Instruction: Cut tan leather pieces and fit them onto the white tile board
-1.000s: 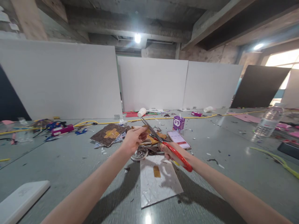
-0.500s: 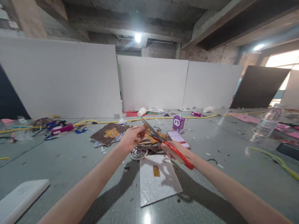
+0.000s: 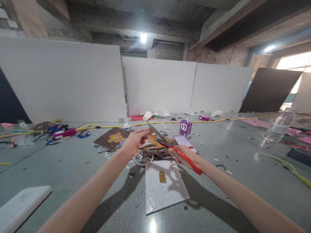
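Observation:
Red-handled scissors (image 3: 183, 157) are gripped in my right hand (image 3: 181, 153), blades pointing up and to the left and spread apart. My left hand (image 3: 137, 140) pinches a small yellow-brown piece (image 3: 151, 130) beside the upper blade. Below the hands lies a white sheet (image 3: 165, 194) with one brown-yellow patch (image 3: 162, 177) on it. A round white-rimmed dish (image 3: 143, 158) of dark scraps sits under my left hand. Behind it are yellow-brown scraps (image 3: 155, 142), partly hidden by the scissors.
A brown patterned sheet (image 3: 110, 139) with a yellow flower shape lies to the left. To the right are a phone (image 3: 186, 144), a purple drink carton (image 3: 185, 128) and a plastic bottle (image 3: 278, 126). A white box-like object (image 3: 25, 205) is at front left. A yellow cable (image 3: 213, 120) crosses behind.
My left hand has shifted slightly left, showing more of the dish. The scissors stay in almost the same place, with the blades still apart.

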`<state>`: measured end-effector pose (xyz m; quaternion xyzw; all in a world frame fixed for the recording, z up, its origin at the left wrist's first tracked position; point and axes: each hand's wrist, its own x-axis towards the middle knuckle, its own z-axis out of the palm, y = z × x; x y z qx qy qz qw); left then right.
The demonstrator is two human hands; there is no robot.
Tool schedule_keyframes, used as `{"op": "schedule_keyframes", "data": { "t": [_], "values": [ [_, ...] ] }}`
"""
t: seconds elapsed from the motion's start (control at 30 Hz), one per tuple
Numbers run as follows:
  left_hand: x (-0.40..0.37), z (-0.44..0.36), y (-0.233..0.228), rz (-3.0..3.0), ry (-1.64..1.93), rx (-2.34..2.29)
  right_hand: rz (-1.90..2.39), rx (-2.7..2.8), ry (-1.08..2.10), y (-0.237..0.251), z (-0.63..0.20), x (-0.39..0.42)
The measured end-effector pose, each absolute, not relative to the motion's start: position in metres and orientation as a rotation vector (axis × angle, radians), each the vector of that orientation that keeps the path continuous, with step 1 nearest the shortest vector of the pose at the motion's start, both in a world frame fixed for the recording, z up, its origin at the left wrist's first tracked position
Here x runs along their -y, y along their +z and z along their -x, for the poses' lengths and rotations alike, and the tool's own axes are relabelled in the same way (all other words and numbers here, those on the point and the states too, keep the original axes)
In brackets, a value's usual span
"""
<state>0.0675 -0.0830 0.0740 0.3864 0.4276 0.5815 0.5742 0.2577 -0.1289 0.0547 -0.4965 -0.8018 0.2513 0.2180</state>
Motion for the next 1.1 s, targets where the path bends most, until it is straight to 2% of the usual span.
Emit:
{"op": "schedule_keyframes", "data": {
  "t": [0.63,1.0,1.1],
  "values": [
    [0.075,-0.061,0.068,-0.952,1.285,-1.048,1.472,2.172,0.611,0.048,-0.263,0.121],
    [0.09,-0.078,0.068,-0.895,1.148,-0.962,1.229,1.869,0.983,0.052,-0.258,0.127],
    [0.092,-0.08,0.067,-0.892,1.139,-0.941,1.227,1.875,0.997,0.049,-0.259,0.126]
  ]
}}
